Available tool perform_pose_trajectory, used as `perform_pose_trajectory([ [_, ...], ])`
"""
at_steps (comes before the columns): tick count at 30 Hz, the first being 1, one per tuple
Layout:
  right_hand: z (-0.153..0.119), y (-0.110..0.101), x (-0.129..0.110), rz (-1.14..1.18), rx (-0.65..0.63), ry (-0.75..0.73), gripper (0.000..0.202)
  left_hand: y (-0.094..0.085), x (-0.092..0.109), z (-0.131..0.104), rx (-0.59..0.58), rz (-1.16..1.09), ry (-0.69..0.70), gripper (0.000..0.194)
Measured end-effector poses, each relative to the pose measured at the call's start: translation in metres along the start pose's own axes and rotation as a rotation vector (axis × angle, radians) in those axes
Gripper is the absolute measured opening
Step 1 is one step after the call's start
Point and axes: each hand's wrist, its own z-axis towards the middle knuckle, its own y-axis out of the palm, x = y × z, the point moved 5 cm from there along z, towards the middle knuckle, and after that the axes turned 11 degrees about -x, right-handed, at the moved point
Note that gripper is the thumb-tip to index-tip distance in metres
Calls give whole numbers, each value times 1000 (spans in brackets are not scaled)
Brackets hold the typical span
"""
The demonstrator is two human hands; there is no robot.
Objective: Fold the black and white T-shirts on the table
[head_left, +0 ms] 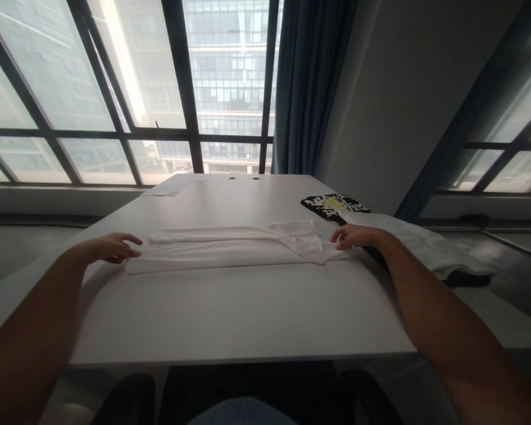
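A white garment (221, 251) lies folded into a long strip across the white table, with creased, overlapping layers at its right end. My left hand (117, 248) is at the strip's left end, its thumb and fingers apart with nothing visible between them. At the other end, my right hand (349, 236) has its fingers closed on the edge of the white cloth.
Beyond my right hand lies a black item with white and yellow print (334, 205), and a folded pale cloth (407, 239) rests at the table's right side. White paper (174, 186) is at the far left of the table (243, 319). Windows and a curtain stand behind.
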Motion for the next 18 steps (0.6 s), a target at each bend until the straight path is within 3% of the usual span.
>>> perform_pose_trajectory([
  [3, 5, 4, 2, -51, -46, 26, 47, 5, -6, 4, -97, -133, -36, 77],
  [7, 3, 7, -10, -128, -26, 4, 52, 3, -8, 11, -79, -104, -46, 80],
  [11, 6, 9, -41, -244, 166, -119, 48, 0, 7, 20, 125, 111, 63, 73],
  [14, 16, 17, -52, -324, 282, -41, 43, 8, 24, 28, 267, 259, 164, 65],
  [18, 28, 30, -53, -202, 385, 16, 40, 25, 34, 41, 322, 289, 163, 59],
])
